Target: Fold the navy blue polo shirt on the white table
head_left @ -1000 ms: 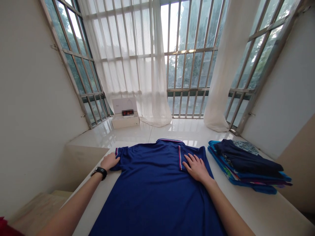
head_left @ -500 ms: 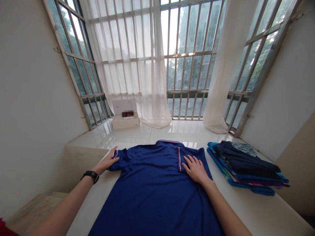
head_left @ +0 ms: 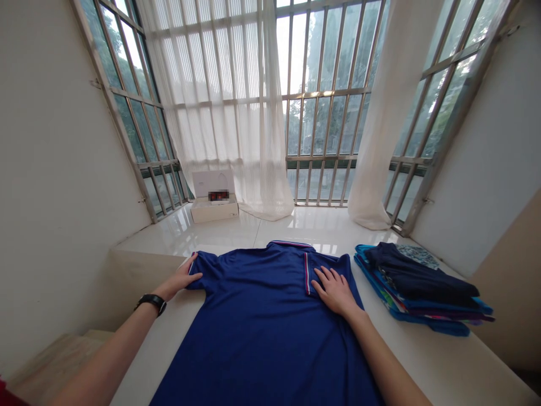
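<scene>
A dark blue polo shirt (head_left: 253, 316) lies spread flat in front of me, its collar (head_left: 291, 244) pointing toward the window. My left hand (head_left: 181, 279) is at the left sleeve's striped cuff, thumb on top of the fabric and fingers along the hem, partly hidden; it grips the sleeve edge. The right sleeve is folded inward over the body, its red-and-white trim (head_left: 307, 274) running lengthwise. On that folded sleeve my right hand (head_left: 337, 290) rests flat, fingers spread, holding nothing.
A stack of folded clothes (head_left: 422, 287) sits to the right on the white ledge (head_left: 274, 225). At the back left stands an open white box (head_left: 214, 211) with a small blurred-out display on it. Sheer curtains (head_left: 262, 141) hang before barred windows.
The left sleeve has opened out flatter and farther to the left, and my left hand's fingers have drawn in along its cuff. My right hand stays put on the folded sleeve.
</scene>
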Motion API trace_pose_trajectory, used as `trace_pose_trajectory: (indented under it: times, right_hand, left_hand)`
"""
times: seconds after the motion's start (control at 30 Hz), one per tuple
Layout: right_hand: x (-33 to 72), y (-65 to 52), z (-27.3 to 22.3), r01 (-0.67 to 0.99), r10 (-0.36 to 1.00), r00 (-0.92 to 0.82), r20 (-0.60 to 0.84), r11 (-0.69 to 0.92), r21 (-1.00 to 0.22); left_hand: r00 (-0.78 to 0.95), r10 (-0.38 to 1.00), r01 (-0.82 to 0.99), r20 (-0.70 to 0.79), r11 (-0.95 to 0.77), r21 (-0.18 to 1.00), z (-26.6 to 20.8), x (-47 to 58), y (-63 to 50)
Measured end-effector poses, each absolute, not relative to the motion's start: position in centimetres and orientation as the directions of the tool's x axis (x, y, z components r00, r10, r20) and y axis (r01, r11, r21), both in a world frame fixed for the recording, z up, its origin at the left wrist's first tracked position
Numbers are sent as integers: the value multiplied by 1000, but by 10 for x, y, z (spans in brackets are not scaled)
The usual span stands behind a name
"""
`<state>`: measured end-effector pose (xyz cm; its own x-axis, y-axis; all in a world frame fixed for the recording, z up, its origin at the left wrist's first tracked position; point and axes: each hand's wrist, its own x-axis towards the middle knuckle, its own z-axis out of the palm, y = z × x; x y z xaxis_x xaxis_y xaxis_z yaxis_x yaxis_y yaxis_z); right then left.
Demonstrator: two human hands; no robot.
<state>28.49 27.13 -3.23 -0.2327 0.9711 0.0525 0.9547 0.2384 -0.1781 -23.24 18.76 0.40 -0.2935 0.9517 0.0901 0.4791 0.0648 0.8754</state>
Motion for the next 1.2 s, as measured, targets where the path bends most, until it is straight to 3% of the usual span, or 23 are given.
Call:
trace_pose_trajectory:
  times: [0.1, 0.17, 0.3, 0.5, 0.57, 0.67, 0.77, 0.93, 1.2]
  right_hand:
    - [285, 271, -32, 955, 972, -231, 52, 237, -176]
    - [285, 271, -31, 955, 971, -232, 53, 238, -175]
    - [284, 271, -31, 956, 971, -234, 49, 239, -172]
    - [284, 272, -33, 958, 972, -231, 43, 235, -167]
    - [284, 272, -33, 958, 972, -231, 43, 235, -164]
    - [284, 272, -33, 959, 972, -231, 44, 235, -161]
    - [284, 271, -33, 957, 971, -235, 46, 240, -162]
    - [284, 271, -31, 956, 972, -232, 36, 235, -179]
    - [283, 267, -26, 954, 972, -234, 28, 235, -187]
  left_hand:
    - [-277, 959, 469, 60, 81, 880, 9, -232, 191]
    - [-310, 949, 557, 66, 125, 821, 15, -229, 195]
    - [-325, 930, 813, 173, 180, 554, 34, -207, 205]
    - [-187, 951, 962, 246, 126, 242, 70, -132, 218]
    - [-76, 968, 961, 240, 6, 277, 76, -105, 224]
    - [174, 966, 832, 191, -248, 496, 74, -78, 233]
    - [228, 959, 683, 171, -283, 674, 59, -76, 239]
    - [115, 964, 776, 240, -238, 585, 36, -97, 252]
    - [317, 943, 854, 102, -331, 402, 27, -79, 302]
